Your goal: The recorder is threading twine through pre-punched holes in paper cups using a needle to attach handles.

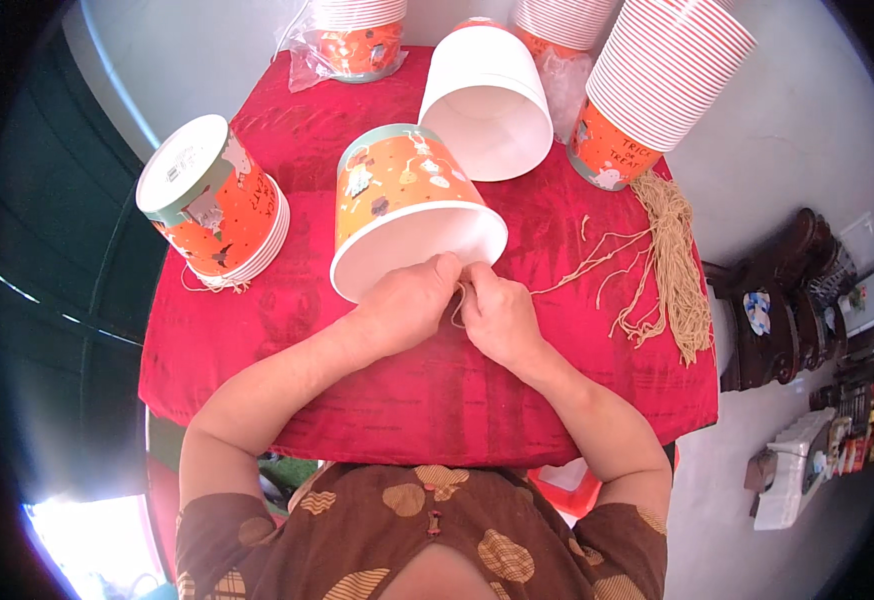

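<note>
The left hand point(409, 303) and right hand point(503, 315) are pinching thin string point(459, 304), fingers curled, by the rim of an orange tub point(392, 180) lying on the table point(257, 355). A white tub point(482, 75) is lying behind; a tub stack point(662, 90) and string bundle point(679, 265) are crowding the right.

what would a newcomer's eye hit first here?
The bright red tablecloth, filling the middle. On it, the left hand and right hand meet at the near rim of a tipped orange tub, thin cord at their fingertips. Upper right, a tall stack of tubs stands by a tan cord bundle.
</note>
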Demonstrator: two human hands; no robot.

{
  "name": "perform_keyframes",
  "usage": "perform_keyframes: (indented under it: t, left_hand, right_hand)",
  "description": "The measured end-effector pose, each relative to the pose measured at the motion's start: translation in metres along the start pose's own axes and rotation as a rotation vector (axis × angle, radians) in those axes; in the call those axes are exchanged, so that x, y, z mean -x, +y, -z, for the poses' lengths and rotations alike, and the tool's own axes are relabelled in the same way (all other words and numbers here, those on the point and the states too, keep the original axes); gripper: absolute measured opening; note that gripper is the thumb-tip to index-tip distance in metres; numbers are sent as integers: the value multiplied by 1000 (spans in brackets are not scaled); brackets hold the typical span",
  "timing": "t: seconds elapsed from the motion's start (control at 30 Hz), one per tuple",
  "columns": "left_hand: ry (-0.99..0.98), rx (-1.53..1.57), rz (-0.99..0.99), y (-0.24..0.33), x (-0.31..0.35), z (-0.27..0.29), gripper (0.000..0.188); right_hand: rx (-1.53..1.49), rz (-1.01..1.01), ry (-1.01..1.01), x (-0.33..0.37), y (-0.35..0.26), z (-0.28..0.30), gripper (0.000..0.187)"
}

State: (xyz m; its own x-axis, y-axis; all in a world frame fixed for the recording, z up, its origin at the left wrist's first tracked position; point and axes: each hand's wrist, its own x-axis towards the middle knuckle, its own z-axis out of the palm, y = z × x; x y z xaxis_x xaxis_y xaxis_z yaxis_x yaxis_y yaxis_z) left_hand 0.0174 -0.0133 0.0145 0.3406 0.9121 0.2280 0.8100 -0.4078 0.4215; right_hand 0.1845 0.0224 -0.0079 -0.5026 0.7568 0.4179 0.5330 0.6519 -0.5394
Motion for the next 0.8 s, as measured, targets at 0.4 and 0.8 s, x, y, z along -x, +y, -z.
perform_keyframes:
  t: [0.4, 0.8]
  left_hand:
    - [51, 485, 152, -6, 1, 8, 15]
    - [12, 704, 197, -11, 5, 10, 32]
  right_hand:
    - [-226, -45, 36, 2, -3, 6, 9]
    - [-80, -83, 3, -1, -16, 4, 14]
